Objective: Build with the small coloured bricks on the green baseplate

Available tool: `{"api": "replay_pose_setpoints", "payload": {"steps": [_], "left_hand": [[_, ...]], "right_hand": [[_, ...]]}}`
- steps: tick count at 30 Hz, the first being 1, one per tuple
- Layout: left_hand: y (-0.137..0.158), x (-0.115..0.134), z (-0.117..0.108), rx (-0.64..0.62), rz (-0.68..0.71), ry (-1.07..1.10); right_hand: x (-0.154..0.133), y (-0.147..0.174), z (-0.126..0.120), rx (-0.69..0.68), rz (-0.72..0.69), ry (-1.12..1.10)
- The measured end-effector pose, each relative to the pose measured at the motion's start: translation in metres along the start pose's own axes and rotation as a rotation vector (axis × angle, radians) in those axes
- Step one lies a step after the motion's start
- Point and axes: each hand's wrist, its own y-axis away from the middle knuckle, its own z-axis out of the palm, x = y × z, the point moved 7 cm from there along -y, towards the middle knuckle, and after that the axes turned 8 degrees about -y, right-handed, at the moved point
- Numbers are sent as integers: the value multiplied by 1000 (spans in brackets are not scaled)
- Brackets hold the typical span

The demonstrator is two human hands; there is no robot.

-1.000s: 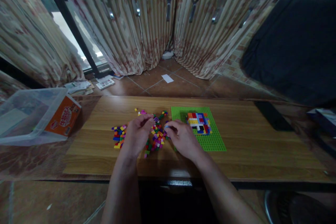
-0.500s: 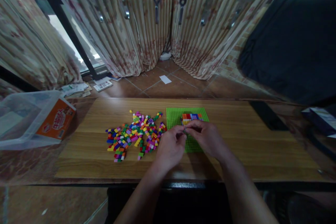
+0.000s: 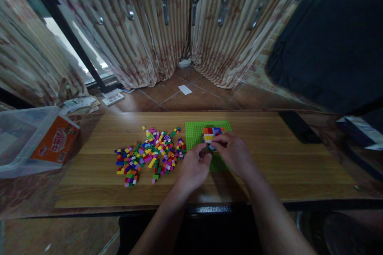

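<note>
A block of stacked toy bricks (image 3: 213, 130) in red, orange, yellow, white and blue stands on a green studded baseplate (image 3: 193, 129). My right hand (image 3: 235, 153) reaches over the block's front right side, its thumb and forefinger pinched at a small light blue brick (image 3: 212, 147) by the front edge. Close by on the left, my left hand (image 3: 194, 169) hovers over the plate's front left part, fingers curled, with a gap between thumb and forefinger and nothing visible in it. Both hands hide the front of the plate.
Many loose coloured bricks (image 3: 146, 155) lie spread on the wooden table (image 3: 89, 179) left of the plate. A clear plastic bin (image 3: 24, 127) with an orange box (image 3: 55, 139) stands at the far left. A black flat object (image 3: 299, 127) lies at the back right.
My hands were together at the fingertips in front of the block. Now they are apart, with the right fingers at the block's front edge. The whole view has shifted slightly.
</note>
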Motion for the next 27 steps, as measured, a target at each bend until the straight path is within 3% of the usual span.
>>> {"api": "replay_pose_setpoints", "payload": {"steps": [10,27], "left_hand": [[1,-1,5,-51,-73,250],[2,-4,1,10,-86,89]], "right_hand": [[-9,3,1,-12,15,24],[2,1,-14,146,103,120]]}}
